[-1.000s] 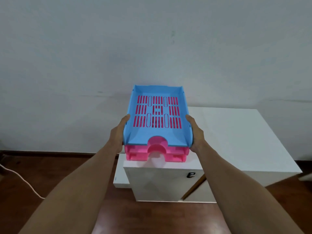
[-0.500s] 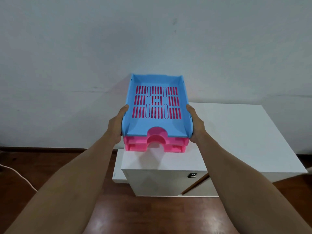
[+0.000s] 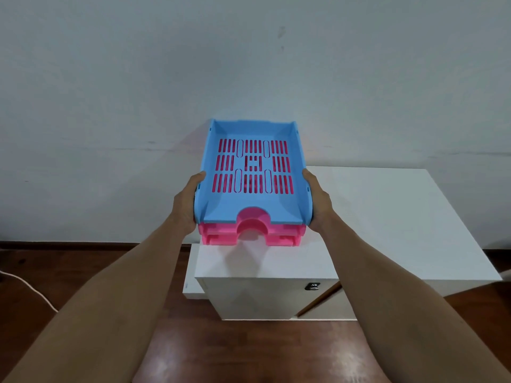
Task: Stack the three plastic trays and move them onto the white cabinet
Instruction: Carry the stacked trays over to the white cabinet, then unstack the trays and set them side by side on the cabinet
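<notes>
Head view
Left hand: the left hand (image 3: 185, 207) is clamped against the left wall of the tray stack, thumb along the upper rim, the other fingers hidden beneath.
Right hand: the right hand (image 3: 318, 201) presses on the right wall of the same stack in a matching grip, thumb on top, fingers out of sight underneath.
Top tray: a light blue slotted plastic tray (image 3: 253, 205) sits between the two hands, with a half-round notch in the near edge.
Lower trays: two pink plastic trays (image 3: 221, 236) lie nested under the blue one, just below both thumbs; their pink shows through the blue slots.
Stack position: held between the hands, over the far left part of the cabinet; whether its underside touches the cabinet cannot be told.
Cabinet: a white box-shaped cabinet (image 3: 387, 222) stands below and to the right of the hands, against the pale wall (image 3: 249, 64).
Lock: a small dark lock (image 3: 312, 286) sits on the cabinet front, under the right forearm.
Floor: a dark reddish wooden floor (image 3: 249, 352) runs beneath both forearms.
Cable: a white cable (image 3: 30, 288) lies on the floor, left of the left forearm.
</notes>
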Motion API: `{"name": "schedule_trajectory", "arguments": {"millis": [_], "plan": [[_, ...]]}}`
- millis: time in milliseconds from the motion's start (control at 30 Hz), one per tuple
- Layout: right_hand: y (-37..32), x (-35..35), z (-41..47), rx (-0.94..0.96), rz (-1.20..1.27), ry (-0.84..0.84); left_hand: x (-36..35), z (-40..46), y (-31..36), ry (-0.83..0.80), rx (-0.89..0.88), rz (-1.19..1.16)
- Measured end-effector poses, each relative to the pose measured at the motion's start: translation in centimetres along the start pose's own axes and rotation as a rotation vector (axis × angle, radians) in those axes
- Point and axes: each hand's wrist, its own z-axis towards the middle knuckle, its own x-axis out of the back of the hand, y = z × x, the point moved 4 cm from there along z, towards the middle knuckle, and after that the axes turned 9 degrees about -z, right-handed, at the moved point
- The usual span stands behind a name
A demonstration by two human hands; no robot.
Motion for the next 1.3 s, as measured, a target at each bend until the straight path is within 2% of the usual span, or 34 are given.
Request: {"name": "schedule_trajectory", "arguments": {"millis": [500,800,900,1000,1167,1300], "plan": [[-0.2,-0.4,0.3,-0.006,-0.108,0.042,1.0,0.3,0.1,0.004,-0.016,0.058],[-1.3,-0.2,-1.0,-0.018,-0.208,0.022,0.2,-0.8,0.5,0.063,-0.012,0.102],[-2.7,-0.2,-1.8,0.026,-0.282,0.131,0.2,-1.8,1.9,0.192,-0.054,0.178],[-4.4,-0.4,-2.2,0.187,-0.394,0.251,0.0,-2.2,3.5,0.297,-0.154,0.272],[-5.7,-2.0,-2.9,0.322,-0.717,0.348,-0.8,-2.1,4.7,0.313,-0.268,0.371],[-6.2,-2.5,-3.0,0.299,-0.724,0.376,-1.6,-2.1,5.0,0.347,-0.306,0.461]]}}
